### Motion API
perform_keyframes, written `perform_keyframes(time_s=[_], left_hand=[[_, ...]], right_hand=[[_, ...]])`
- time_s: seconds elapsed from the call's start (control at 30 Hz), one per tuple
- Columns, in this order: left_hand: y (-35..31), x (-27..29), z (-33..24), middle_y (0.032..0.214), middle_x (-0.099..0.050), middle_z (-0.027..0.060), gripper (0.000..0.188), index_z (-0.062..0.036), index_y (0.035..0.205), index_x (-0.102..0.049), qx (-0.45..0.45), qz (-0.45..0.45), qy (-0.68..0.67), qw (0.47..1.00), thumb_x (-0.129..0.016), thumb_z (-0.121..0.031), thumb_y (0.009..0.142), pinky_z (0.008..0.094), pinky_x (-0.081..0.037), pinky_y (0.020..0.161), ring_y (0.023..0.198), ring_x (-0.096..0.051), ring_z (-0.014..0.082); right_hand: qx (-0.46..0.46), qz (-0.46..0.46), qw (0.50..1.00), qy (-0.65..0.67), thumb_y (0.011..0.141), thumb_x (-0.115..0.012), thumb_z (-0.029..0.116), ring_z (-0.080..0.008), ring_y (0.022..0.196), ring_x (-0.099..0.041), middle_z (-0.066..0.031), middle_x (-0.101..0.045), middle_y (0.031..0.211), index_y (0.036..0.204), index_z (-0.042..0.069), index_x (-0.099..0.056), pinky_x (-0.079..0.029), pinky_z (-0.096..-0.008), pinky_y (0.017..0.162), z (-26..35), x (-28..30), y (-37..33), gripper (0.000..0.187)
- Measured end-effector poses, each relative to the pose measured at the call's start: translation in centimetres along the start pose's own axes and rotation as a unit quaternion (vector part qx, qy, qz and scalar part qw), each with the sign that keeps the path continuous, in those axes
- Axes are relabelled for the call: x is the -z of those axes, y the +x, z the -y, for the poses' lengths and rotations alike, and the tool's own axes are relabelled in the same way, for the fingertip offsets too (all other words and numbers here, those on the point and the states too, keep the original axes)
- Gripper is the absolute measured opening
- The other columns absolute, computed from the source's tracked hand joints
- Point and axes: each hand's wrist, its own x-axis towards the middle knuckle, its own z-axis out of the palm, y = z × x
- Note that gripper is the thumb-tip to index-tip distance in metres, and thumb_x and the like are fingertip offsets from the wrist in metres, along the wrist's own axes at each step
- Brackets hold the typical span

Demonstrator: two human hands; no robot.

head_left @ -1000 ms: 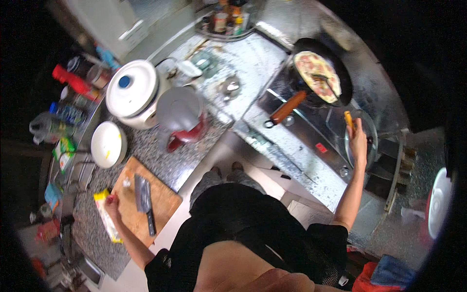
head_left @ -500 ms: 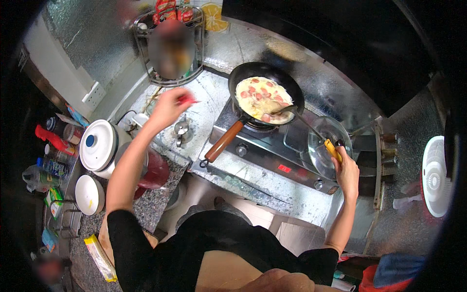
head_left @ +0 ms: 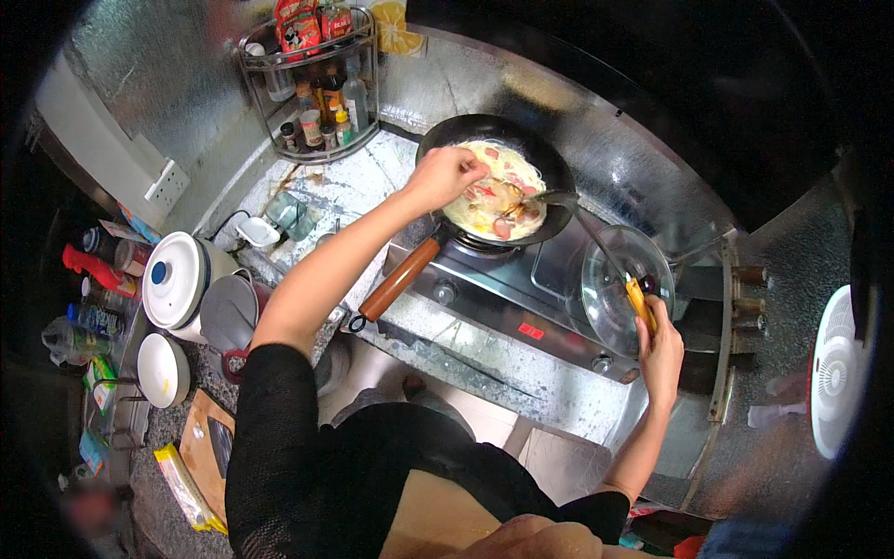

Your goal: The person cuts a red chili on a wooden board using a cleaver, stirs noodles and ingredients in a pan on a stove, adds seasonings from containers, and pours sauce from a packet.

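My right hand (head_left: 660,354) grips the yellow handle of a metal spatula (head_left: 599,244). Its blade rests in a dark wok (head_left: 551,163) on the stove, against a pale egg pancake (head_left: 523,222) dotted with pink sausage slices. Over the pancake's left side hovers my left hand (head_left: 445,177), fingertips pinched together. A small red bit shows just below those fingers; whether they still hold it is hidden. The wok's wooden handle (head_left: 400,279) points toward me, left of centre. Behind the spatula handle is a clear glass lid (head_left: 610,312).
A rack (head_left: 312,56) of seasoning bottles stands in the far left corner. At left are a white lidded pot (head_left: 175,284), a white bowl (head_left: 164,371) and a cutting board (head_left: 200,438). Knives (head_left: 712,324) hang at right, near a white basket (head_left: 834,373).
My left hand, with a small red thing in it, has moved right from above the counter to over the wok. My right hand still grips the spatula, its blade still at the pancake.
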Motion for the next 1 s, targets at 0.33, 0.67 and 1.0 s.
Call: perform_keyframes(time_s=[0.33, 0.67, 1.0], left_hand=[[-27.6, -3.5, 10.1, 0.068, -0.055, 0.0001, 0.013, -0.0015, 0.09, -0.066, 0.285, -0.31, -0.259, 0.869, -0.058, -0.004, 0.08, 0.0205, -0.039, 0.057, 0.063, -0.047, 0.0057], [-25.2, -15.2, 10.4, 0.075, -0.061, 0.0181, 0.034, -0.0052, 0.078, -0.063, 0.387, -0.048, -0.089, 0.917, -0.053, -0.037, 0.08, 0.0445, -0.046, 0.063, 0.073, -0.059, 0.0357], [-19.0, -22.1, 10.8, 0.088, -0.059, 0.0155, 0.03, -0.0052, 0.102, -0.052, 0.249, -0.166, -0.134, 0.945, -0.054, -0.027, 0.082, 0.0416, -0.046, 0.066, 0.078, -0.058, 0.0325]], right_hand=[[0.095, 0.103, 0.99, -0.028, 0.085, -0.053, 0.014, -0.0384, 0.079, -0.058, -0.0201, -0.059, 0.086, 0.106, 0.01, -0.047, -0.046, -0.0398, 0.062, 3.6, -5.0, 4.7, 0.022], [0.121, 0.044, 0.983, -0.129, 0.089, -0.047, 0.022, -0.0417, 0.07, -0.057, -0.0232, -0.057, 0.074, 0.108, 0.014, -0.044, -0.042, -0.0424, 0.053, 4.1, -2.3, 8.6, 0.02], [0.128, 0.058, 0.979, -0.145, 0.089, -0.049, 0.022, -0.0279, 0.058, -0.059, -0.0151, -0.057, 0.066, 0.11, 0.013, -0.045, -0.042, -0.0344, 0.051, 4.2, -1.5, 7.2, 0.023]])
